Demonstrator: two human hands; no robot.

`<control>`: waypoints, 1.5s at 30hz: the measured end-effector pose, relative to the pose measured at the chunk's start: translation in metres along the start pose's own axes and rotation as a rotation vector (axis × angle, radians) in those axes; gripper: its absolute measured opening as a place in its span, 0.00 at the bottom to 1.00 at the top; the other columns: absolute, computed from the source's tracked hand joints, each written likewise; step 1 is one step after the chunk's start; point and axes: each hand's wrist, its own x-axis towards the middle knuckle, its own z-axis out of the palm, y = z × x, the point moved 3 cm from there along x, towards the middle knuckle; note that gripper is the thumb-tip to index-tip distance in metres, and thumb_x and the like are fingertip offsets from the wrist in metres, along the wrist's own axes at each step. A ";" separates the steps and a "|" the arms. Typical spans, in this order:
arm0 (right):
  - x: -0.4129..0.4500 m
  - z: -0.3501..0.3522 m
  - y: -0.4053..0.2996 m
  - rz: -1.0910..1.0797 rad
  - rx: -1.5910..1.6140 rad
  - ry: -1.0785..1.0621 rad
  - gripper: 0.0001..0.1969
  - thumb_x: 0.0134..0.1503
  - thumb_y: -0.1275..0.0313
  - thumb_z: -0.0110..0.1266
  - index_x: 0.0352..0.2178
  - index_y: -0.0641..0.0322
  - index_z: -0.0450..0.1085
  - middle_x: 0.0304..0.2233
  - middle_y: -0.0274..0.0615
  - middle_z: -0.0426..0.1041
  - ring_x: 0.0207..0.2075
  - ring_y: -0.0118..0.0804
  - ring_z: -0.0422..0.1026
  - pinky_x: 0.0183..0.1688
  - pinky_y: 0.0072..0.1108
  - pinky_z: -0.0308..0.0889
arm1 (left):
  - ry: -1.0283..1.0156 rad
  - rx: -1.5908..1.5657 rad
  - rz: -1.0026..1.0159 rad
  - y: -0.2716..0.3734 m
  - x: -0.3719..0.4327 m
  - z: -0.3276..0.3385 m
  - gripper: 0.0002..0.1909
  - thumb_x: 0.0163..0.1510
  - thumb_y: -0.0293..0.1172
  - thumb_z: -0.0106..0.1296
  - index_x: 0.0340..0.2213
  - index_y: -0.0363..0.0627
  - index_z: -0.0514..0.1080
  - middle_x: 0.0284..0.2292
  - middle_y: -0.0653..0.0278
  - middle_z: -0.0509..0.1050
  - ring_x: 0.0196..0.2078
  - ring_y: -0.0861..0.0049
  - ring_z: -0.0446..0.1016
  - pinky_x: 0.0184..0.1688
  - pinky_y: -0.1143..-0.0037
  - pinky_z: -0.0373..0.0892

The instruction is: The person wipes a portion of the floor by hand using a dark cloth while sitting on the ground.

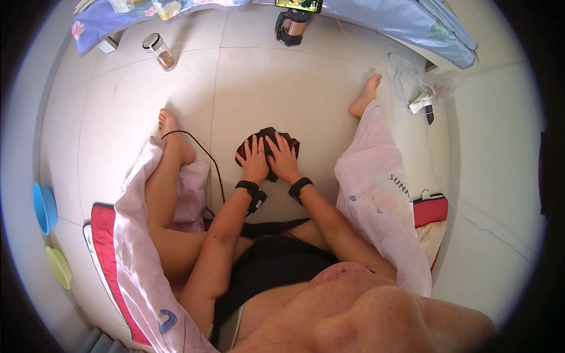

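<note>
On the tiled floor (247,97) between the outstretched legs lies a bunched piece of dark brown cloth (270,175). My left hand (255,159) rests palm down on the cloth's left half, fingers spread. Beside it, my right hand (284,159) presses flat on the right half, also with fingers apart. The thumbs nearly meet at the middle. Both wrists wear black bands, and a small black device (257,201) sits by the left one. Much of the cloth is hidden under the hands, so its exact shape cannot be told.
A black cable (216,165) loops near the left leg. Ahead stand a lidded glass bottle (164,57) and an electric kettle (295,28). A white power strip (420,103) with cords lies right. Blue (45,208) and green (59,267) basins are left. A red-edged mat (103,229) lies underneath.
</note>
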 end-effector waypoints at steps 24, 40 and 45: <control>-0.001 -0.002 -0.006 0.058 -0.037 -0.092 0.37 0.62 0.67 0.57 0.70 0.41 0.52 0.73 0.46 0.44 0.72 0.52 0.46 0.67 0.57 0.48 | 0.023 0.030 0.015 -0.008 0.000 0.001 0.41 0.61 0.32 0.50 0.71 0.55 0.45 0.73 0.62 0.41 0.75 0.56 0.39 0.66 0.34 0.40; 0.049 -0.015 0.004 0.015 0.040 -0.025 0.35 0.61 0.71 0.56 0.69 0.41 0.54 0.72 0.45 0.47 0.72 0.54 0.48 0.66 0.59 0.48 | 0.038 0.003 -0.022 0.002 0.047 -0.018 0.42 0.60 0.32 0.51 0.71 0.47 0.45 0.73 0.58 0.41 0.73 0.48 0.40 0.63 0.30 0.41; 0.061 -0.014 0.007 0.029 0.057 -0.029 0.35 0.61 0.70 0.55 0.69 0.41 0.54 0.72 0.45 0.46 0.72 0.53 0.47 0.67 0.59 0.46 | 0.042 -0.002 -0.054 0.004 0.057 -0.023 0.40 0.61 0.31 0.47 0.71 0.50 0.45 0.73 0.61 0.41 0.74 0.50 0.40 0.64 0.32 0.40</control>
